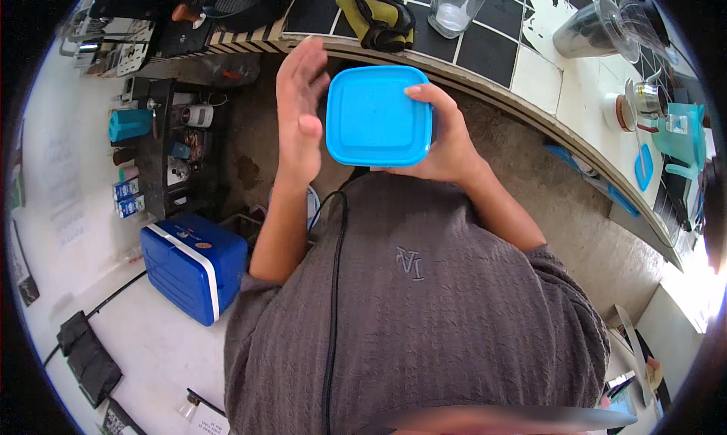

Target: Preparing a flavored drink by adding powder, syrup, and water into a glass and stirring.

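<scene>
A square container with a bright blue lid (376, 115) is held up in front of my chest, its lid facing me. My right hand (441, 136) grips it from the right side, the thumb over the lid's edge and the fingers mostly hidden behind and beneath. On the other side, my left hand (301, 117) is raised with its fingers stretched upward and the palm turned toward the container. A narrow gap separates that hand from the lid's left edge. What the container holds cannot be seen.
Ahead runs a black-tiled counter (485, 59) carrying a yellow-and-black cloth item (376, 18) and a clear glass (457, 11). A teal pitcher (679, 138) stands at the far right. On the left are a blue cooler (189, 265) and a dark shelf (155, 174).
</scene>
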Demonstrator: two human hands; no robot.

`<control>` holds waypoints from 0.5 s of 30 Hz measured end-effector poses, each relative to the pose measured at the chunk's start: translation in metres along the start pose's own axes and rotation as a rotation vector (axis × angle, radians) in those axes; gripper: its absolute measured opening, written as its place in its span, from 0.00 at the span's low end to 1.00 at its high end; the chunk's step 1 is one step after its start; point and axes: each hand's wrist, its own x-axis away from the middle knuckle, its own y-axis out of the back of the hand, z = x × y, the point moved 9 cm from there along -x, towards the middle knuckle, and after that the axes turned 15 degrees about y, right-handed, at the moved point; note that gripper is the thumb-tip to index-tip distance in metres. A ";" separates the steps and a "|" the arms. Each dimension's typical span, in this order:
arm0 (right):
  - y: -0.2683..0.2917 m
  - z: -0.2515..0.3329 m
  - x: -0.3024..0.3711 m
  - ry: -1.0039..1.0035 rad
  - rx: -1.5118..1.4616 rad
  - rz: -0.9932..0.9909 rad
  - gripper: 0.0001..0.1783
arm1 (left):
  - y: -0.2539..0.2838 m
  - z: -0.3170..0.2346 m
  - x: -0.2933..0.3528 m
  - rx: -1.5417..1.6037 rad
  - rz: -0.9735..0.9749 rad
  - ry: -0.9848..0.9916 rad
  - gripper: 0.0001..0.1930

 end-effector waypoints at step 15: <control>-0.017 0.005 -0.010 0.063 -0.108 0.026 0.47 | -0.036 0.071 0.047 0.781 0.223 0.797 0.58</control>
